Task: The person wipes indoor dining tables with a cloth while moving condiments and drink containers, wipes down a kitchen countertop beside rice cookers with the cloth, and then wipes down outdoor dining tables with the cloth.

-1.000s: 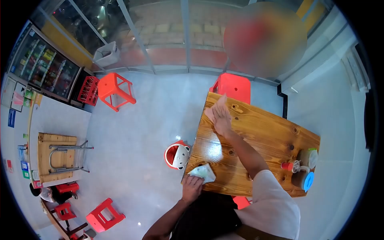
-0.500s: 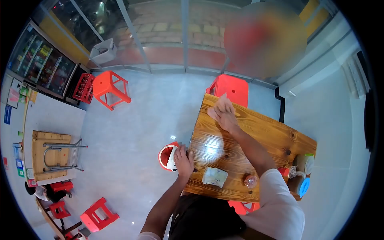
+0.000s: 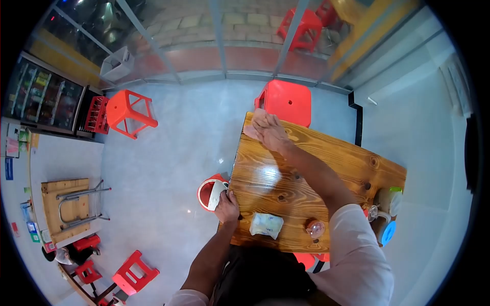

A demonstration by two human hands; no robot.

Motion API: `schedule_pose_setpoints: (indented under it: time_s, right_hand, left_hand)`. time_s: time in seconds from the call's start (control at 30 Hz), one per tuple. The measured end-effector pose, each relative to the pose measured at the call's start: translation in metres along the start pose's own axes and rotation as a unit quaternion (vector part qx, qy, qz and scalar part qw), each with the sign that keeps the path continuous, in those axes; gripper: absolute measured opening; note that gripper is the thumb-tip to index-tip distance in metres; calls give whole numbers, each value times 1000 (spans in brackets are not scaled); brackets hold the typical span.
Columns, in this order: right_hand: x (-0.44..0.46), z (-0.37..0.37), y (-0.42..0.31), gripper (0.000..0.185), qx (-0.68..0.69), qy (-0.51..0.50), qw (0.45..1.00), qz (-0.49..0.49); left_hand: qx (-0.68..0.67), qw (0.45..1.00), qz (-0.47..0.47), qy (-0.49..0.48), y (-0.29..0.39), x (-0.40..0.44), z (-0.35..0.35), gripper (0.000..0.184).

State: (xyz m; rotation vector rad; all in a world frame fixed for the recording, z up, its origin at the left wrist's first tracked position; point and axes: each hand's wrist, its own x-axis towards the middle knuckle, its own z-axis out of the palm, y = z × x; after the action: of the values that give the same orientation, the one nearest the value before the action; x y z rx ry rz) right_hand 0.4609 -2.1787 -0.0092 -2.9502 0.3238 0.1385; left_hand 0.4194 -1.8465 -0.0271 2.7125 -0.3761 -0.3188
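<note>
My right hand (image 3: 271, 132) presses a pink cloth (image 3: 252, 131) onto the far left corner of the brown wooden table (image 3: 326, 168), its fingers bunched over the cloth. At the table's left edge, my left hand (image 3: 227, 208) is closed at the side of a red bin (image 3: 205, 195) with a white rim. The bin's mouth faces up beside the edge, and part of its near side is hidden by the hand. A white soft pack (image 3: 266, 225) lies on the near part of the table, with a clear cup-like container (image 3: 315, 229) to its right.
A red stool (image 3: 288, 102) stands against the table's far side. Jars with a blue lid (image 3: 388, 233) crowd the right end. An orange-red stool (image 3: 127, 112), a folded table (image 3: 66, 208) and another red stool (image 3: 135, 273) are to the left. A person (image 3: 69, 253) sits at lower left.
My right hand has moved the cloth left to the table's corner. My left hand has curled in, and the red bin has come closer to the table edge. The view has shifted slightly.
</note>
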Motion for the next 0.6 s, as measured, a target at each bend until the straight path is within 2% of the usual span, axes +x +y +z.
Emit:
schedule_pose_setpoints:
  time_s: [0.07, 0.13, 0.2, 0.27, 0.3, 0.4, 0.5, 0.6]
  right_hand:
    - [-26, -27, 16, 55, -67, -46, 995, -51]
    - [-36, -40, 26, 55, -79, -64, 993, -60]
    - [-37, -31, 27, 55, -22, -64, 997, -25]
    - [-9, -9, 6, 57, -61, -19, 997, -45]
    - [6, -2, 2, 58, -83, 10, 995, -56]
    - [-4, 5, 23, 57, -9, 40, 997, -71]
    - [-40, -13, 50, 56, -61, 5, 994, -89]
    - [-18, -10, 22, 61, -48, -4, 998, -50]
  left_hand:
    - [-1, 1000, 7, 8, -2, -3, 2, 36]
    - [-7, 1000, 3, 8, 2, -2, 0, 35]
    - [-5, 1000, -16, -10, 6, 1, -3, 35]
    - [13, 998, -39, -53, 6, -1, -6, 35]
    - [9, 999, -31, -43, 5, -2, -1, 35]
    - [8, 1000, -8, -21, 0, -1, 2, 36]
    - [0, 999, -30, -29, 2, 0, 0, 37]
    - [23, 997, -46, -56, 1, 0, -1, 37]
